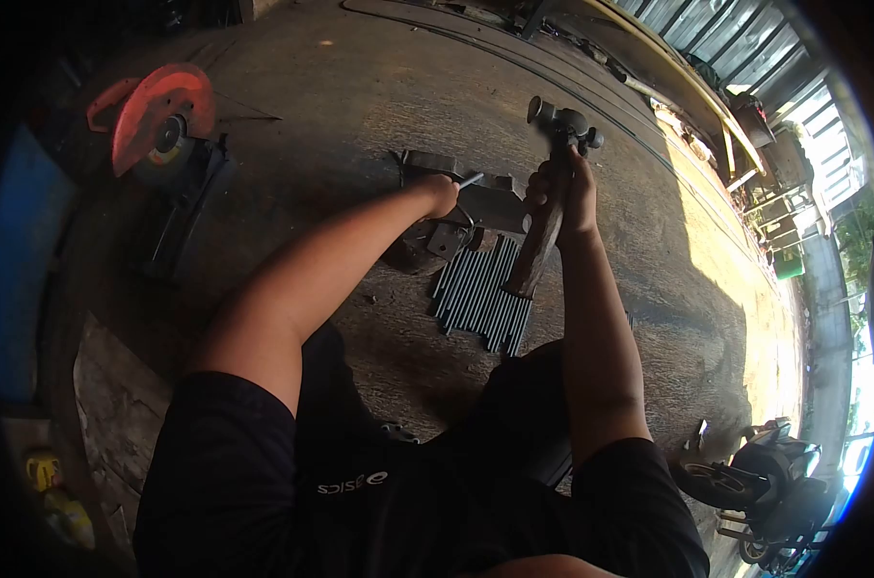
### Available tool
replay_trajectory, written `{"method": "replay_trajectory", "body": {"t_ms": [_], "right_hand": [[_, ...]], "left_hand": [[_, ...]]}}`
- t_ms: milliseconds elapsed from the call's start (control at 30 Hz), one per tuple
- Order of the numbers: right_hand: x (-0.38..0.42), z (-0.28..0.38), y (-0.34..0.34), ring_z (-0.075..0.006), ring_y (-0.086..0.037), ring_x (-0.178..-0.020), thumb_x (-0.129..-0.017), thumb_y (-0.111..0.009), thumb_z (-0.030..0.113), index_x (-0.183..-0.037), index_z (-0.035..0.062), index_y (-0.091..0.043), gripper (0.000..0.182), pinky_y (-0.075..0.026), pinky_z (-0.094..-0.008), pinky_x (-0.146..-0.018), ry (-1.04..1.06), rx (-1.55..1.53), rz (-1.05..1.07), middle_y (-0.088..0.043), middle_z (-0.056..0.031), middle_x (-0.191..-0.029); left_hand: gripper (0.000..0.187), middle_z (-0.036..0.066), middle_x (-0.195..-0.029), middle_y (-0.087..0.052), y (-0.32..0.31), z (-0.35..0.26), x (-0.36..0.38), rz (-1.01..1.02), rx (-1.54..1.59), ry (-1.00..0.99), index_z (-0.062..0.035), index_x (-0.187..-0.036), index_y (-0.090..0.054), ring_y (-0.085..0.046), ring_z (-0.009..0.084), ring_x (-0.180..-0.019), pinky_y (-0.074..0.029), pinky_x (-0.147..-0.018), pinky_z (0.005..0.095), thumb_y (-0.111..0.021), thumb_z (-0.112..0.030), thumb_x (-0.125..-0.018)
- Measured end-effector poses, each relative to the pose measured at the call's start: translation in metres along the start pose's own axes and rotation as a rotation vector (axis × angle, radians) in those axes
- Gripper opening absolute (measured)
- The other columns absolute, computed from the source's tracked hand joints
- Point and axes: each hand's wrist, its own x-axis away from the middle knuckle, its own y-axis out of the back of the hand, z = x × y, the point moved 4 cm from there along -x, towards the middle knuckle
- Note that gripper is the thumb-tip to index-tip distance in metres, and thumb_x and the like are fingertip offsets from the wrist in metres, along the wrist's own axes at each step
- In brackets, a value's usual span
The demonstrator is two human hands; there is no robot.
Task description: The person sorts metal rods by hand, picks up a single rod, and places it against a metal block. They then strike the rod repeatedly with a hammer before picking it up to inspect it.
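Observation:
My right hand (576, 197) is closed around the wooden handle (536, 252) of a ball-peen hammer, its dark steel head (567, 122) raised above the ground. My left hand (439, 196) is closed on a short metal rod (471, 180), whose end sticks out past my fingers over a heavy metal block (497, 205). A metal plate with a hole (446, 241) sits beside the block, just below my left hand. Between my knees and the block lies a row of several cut metal rods (480, 299), side by side on the ground.
A cut-off saw with a red guard (172, 106) stands at the left. Long thin bars (514, 65) run along the ground at the back. A motorcycle (769, 482) is at the lower right, and yellow objects (44, 472) lie at the lower left.

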Motion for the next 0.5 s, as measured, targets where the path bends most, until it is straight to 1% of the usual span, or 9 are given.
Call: {"method": "replay_trajectory", "body": {"t_ms": [33,67,167,233,267,333,367,433,500], "right_hand": [[0.0,-0.001,0.002,-0.0173,-0.046,-0.05,-0.091,-0.048,0.053,-0.081,0.0084,-0.051,0.046,-0.04,-0.0297,-0.048,0.0,-0.006,-0.038,-0.048,-0.0043,-0.063],[-0.001,-0.002,0.002,-0.0173,-0.046,-0.05,-0.091,-0.048,0.053,-0.081,0.0084,-0.051,0.046,-0.04,-0.0297,-0.048,0.002,-0.005,-0.038,-0.048,-0.0043,-0.063],[0.002,0.0,0.002,-0.0169,-0.048,-0.05,-0.091,-0.05,0.051,-0.081,0.0079,-0.05,0.045,-0.041,-0.0314,-0.047,0.005,0.146,-0.157,-0.049,-0.0048,-0.062],[0.007,0.016,0.0,-0.0156,-0.05,-0.05,-0.093,-0.05,0.048,-0.079,0.0079,-0.05,0.042,-0.042,-0.0314,-0.046,0.121,0.512,-0.339,-0.05,-0.0047,-0.061],[0.01,0.023,-0.005,-0.0156,-0.05,-0.05,-0.093,-0.05,0.048,-0.079,0.0079,-0.05,0.042,-0.042,-0.0314,-0.046,0.116,0.508,-0.338,-0.05,-0.0047,-0.061],[0.026,0.053,-0.029,-0.0141,-0.05,-0.048,-0.094,-0.052,0.043,-0.076,0.0079,-0.049,0.039,-0.043,-0.0301,-0.045,0.386,0.537,-0.311,-0.051,-0.0039,-0.061],[0.027,0.054,-0.031,-0.0141,-0.05,-0.048,-0.094,-0.052,0.043,-0.076,0.0079,-0.049,0.039,-0.043,-0.0301,-0.045,0.382,0.533,-0.314,-0.051,-0.0039,-0.061],[0.028,0.063,-0.032,-0.0112,-0.052,-0.049,-0.092,-0.06,0.038,-0.081,0.0039,-0.054,0.036,-0.044,-0.0271,-0.046,0.575,0.489,-0.304,-0.054,-0.0016,-0.063],[0.024,0.044,-0.024,-0.0149,-0.058,-0.051,-0.091,-0.06,0.038,-0.081,0.001,-0.056,0.039,-0.047,-0.0311,-0.049,0.643,0.831,-0.471,-0.057,-0.0054,-0.061]], "left_hand": [[0.048,0.024,-0.085,-0.067,0.002,-0.004,0.005,-0.01,-0.054,0.006,0.0104,-0.103,-0.059,-0.067,0.0364,-0.066,-0.055,-0.062,0.0449,-0.027,-0.025,-0.102],[0.048,0.024,-0.085,-0.067,0.002,-0.007,0.007,-0.011,-0.055,0.004,0.0104,-0.103,-0.059,-0.067,0.0364,-0.066,-0.055,-0.062,0.0449,-0.027,-0.025,-0.102],[0.051,0.025,-0.088,-0.067,0.002,-0.01,0.01,-0.033,-0.158,-0.016,0.0113,-0.102,-0.061,-0.068,0.0366,-0.07,-0.055,-0.065,0.0468,-0.025,-0.026,-0.102],[0.054,0.025,-0.086,-0.066,0.006,-0.012,0.017,0.01,-0.131,-0.087,0.011,-0.098,-0.062,-0.067,0.0366,-0.068,-0.055,-0.064,0.0469,-0.026,-0.028,-0.102],[0.054,0.025,-0.086,-0.066,0.006,-0.013,0.018,0.013,-0.132,-0.082,0.011,-0.098,-0.062,-0.067,0.0366,-0.068,-0.055,-0.064,0.0469,-0.026,-0.028,-0.102],[0.055,0.025,-0.082,-0.066,0.004,-0.009,0.018,0.017,0.024,0.038,0.0107,-0.096,-0.062,-0.067,0.0366,-0.066,-0.054,-0.062,0.0451,-0.026,-0.031,-0.102],[0.055,0.025,-0.082,-0.066,0.003,-0.007,0.018,0.021,0.021,0.041,0.0107,-0.096,-0.062,-0.067,0.0366,-0.066,-0.054,-0.062,0.0451,-0.026,-0.031,-0.102],[0.057,0.025,-0.078,-0.066,0.003,-0.007,0.017,0.0,0.012,0.015,0.0097,-0.094,-0.063,-0.066,0.0362,-0.063,-0.054,-0.061,0.0447,-0.026,-0.033,-0.102],[0.058,0.025,-0.078,-0.066,0.002,-0.007,0.016,0.008,0.023,0.048,0.0097,-0.093,-0.064,-0.066,0.0361,-0.063,-0.054,-0.061,0.0452,-0.026,-0.034,-0.102]]}}
